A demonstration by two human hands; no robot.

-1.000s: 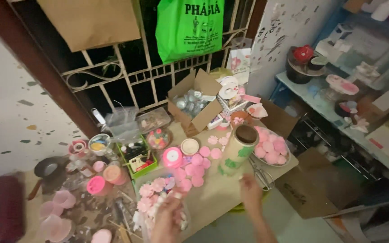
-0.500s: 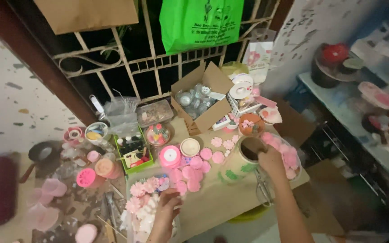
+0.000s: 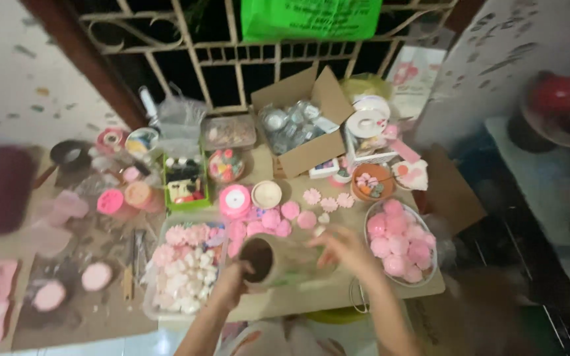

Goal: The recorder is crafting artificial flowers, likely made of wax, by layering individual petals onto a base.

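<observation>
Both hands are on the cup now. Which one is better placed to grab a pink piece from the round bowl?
Right. The right hand rests on the far end of the cup, beside the round bowl of pink pieces. The left hand grips the cup's open rim, farther away.

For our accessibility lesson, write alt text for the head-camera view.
Two bare hands, left hand and right hand, hold a tan cylindrical container sideways, open mouth leftward, above a cluttered craft table. Beside it are a clear bowl of pink round pieces and an open cardboard box.
</observation>
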